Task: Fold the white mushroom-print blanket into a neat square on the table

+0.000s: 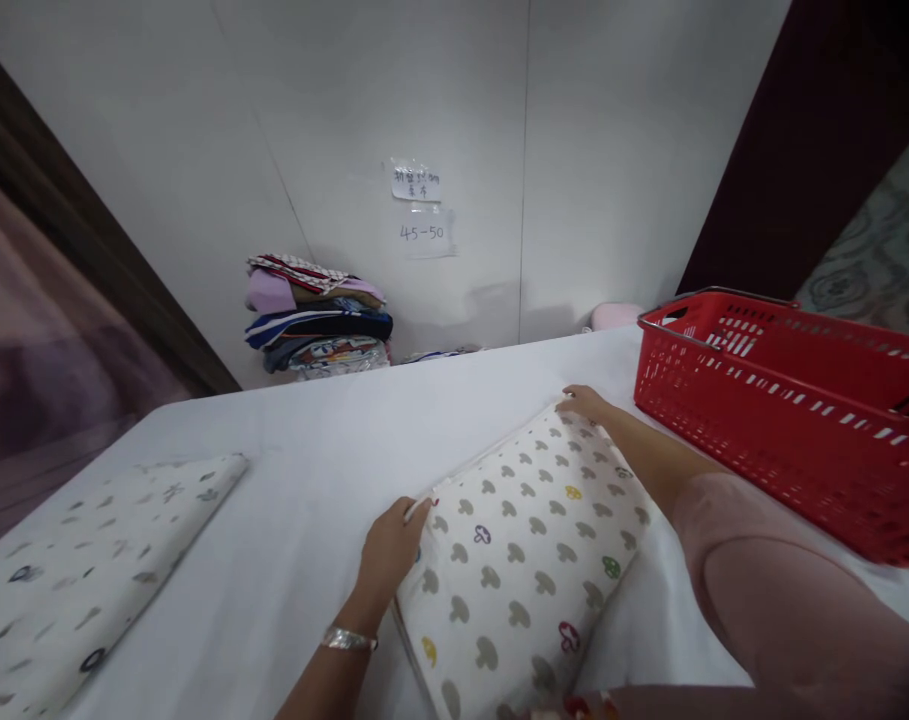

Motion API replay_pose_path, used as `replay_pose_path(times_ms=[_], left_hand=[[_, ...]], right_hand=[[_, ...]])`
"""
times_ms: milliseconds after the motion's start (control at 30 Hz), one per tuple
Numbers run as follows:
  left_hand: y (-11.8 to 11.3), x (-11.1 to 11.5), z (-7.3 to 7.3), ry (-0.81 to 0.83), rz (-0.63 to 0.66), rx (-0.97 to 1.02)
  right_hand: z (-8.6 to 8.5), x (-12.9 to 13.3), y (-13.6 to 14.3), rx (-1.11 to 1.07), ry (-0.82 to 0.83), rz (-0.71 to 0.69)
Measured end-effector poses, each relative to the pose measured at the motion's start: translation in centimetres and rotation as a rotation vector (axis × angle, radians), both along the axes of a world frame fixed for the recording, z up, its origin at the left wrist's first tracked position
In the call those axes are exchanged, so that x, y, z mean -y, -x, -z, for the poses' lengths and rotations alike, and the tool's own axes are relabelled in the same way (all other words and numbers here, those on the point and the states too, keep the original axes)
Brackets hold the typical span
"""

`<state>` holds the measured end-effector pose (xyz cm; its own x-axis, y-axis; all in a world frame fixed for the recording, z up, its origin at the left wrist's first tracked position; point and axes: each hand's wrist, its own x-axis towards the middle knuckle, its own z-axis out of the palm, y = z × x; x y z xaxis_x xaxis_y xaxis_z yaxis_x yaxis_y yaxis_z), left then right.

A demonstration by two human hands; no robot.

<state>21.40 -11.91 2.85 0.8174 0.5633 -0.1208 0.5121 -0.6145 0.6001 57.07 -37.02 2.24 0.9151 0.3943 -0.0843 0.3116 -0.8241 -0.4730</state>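
Observation:
A folded white cloth with grey mushroom prints (525, 550) lies slanted on the white-covered table (304, 500). My left hand (394, 545), with a silver bracelet at the wrist, pinches its upper left corner. At the far upper corner, my right hand (585, 402) has its fingers closed on the cloth's edge. Some of the prints are yellow, green, red or purple. Another folded white cloth with small dark prints (109, 560) rests flat at the left, apart from both hands.
A red plastic basket (769, 430) with a metal handle stands at the right. Behind the table is a stack of folded fabrics (319, 325) against the grey wall (611, 150). Two paper labels (426, 233) are taped there. A pink object (616, 316) shows at the table's far edge.

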Motion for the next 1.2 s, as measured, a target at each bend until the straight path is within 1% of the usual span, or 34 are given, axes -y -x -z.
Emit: replay_pose_path(times_ms=[167,267,333,433,500,567,633,700,733,767,800,833,867,933,967,1000,1033,1100,1200], left_hand=[[0.4,-0.6,0.1,0.107,-0.11,0.016],[0.6,-0.5,-0.1,0.151,-0.095,0.029],[0.7,-0.1,-0.7,0.286,-0.094,0.063],[1.3,1.1,-2.4,0.645,-0.1,0.122],[2.2,2.1,-4.2,0.815,-0.073,0.139],[3.4,3.0,-5.9,0.873,-0.031,0.144],[4.5,3.5,-7.2,0.888,0.013,0.152],[5.1,3.5,-7.6,0.918,0.062,0.162],[5.0,3.3,-7.3,0.924,0.081,0.161],[4.7,3.0,-6.7,0.904,0.087,0.15],[4.1,2.7,-5.9,0.845,0.081,0.127],[3.4,2.3,-4.9,0.743,0.066,0.094],[2.7,2.0,-3.9,0.594,0.046,0.057],[1.3,1.6,-2.1,0.263,0.019,-0.001],[1.0,1.4,-1.4,0.134,0.014,-0.013],[0.8,1.4,-0.9,0.045,0.009,-0.012],[0.9,1.4,-0.7,0.001,0.002,0.001],[1.6,1.3,-0.6,0.007,-0.021,0.055],[2.7,1.0,-0.8,0.062,-0.062,0.11]], right_hand=[[-0.2,0.3,-0.2,-0.077,-0.07,0.055],[-0.5,0.8,0.1,-0.099,-0.135,0.079],[-1.1,1.2,0.5,-0.126,-0.192,0.089],[-2.9,2.4,1.0,-0.18,-0.267,0.085],[-4.7,3.8,1.3,-0.266,-0.364,0.077],[-6.7,5.8,1.7,-0.397,-0.506,0.035],[-8.7,8.1,1.9,-0.519,-0.629,-0.04],[-10.2,10.1,2.0,-0.571,-0.671,-0.099],[-10.6,10.8,1.9,-0.572,-0.67,-0.106],[-10.7,11.2,1.9,-0.55,-0.647,-0.093],[-10.5,11.2,1.7,-0.511,-0.605,-0.062],[-10.0,10.9,1.6,-0.464,-0.557,-0.022],[-9.2,10.3,1.5,-0.405,-0.497,0.023],[-7.0,8.4,1.2,-0.295,-0.386,0.092],[-5.8,7.4,1.2,-0.246,-0.338,0.106],[-4.7,6.5,1.1,-0.222,-0.317,0.107],[-3.6,5.7,1.1,-0.203,-0.303,0.107],[-1.9,4.9,0.9,-0.203,-0.313,0.102],[-0.6,4.5,0.8,-0.214,-0.314,0.079]])
